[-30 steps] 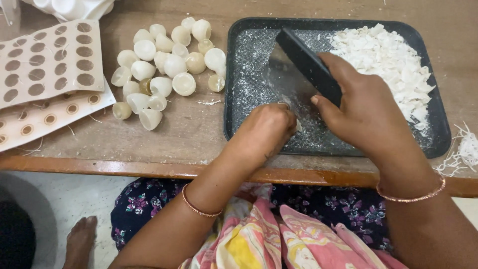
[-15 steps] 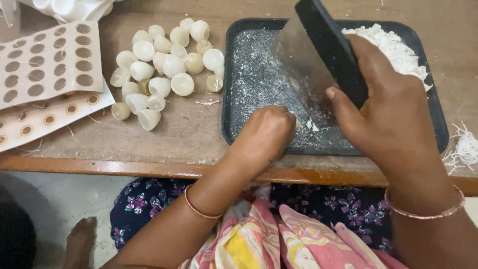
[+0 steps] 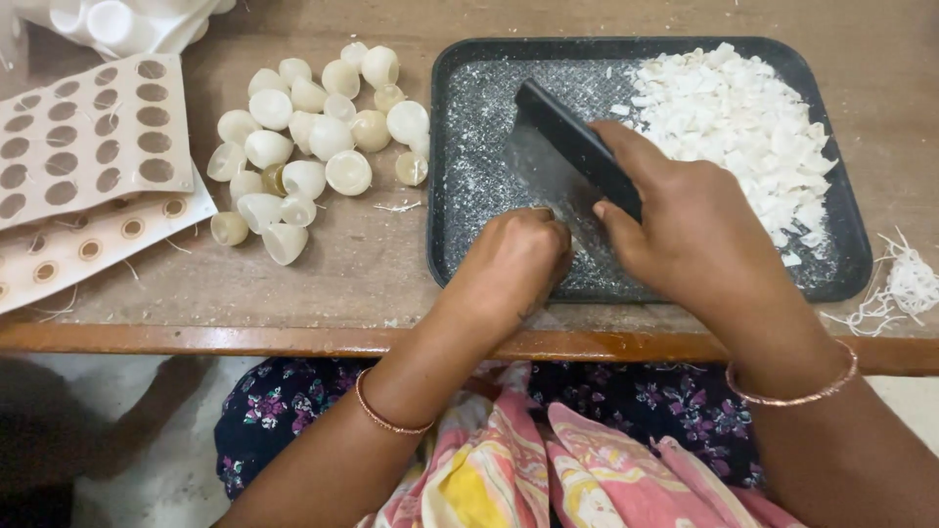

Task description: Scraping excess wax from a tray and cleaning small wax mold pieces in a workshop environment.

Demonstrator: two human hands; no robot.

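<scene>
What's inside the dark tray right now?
The dark tray holds a pile of white chopped pieces and scattered crumbs. The hands and blade cover its near middle.

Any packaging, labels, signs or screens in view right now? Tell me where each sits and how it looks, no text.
Upper punched sheet: far left on the table, pale beige card with rows of round holes.
Lower sheet: beneath it, white, with rows of brown-ringed circles.
White plastic wrap: top left corner, crumpled, holding white rounded pieces.
No labels, signs or screens show.
</scene>
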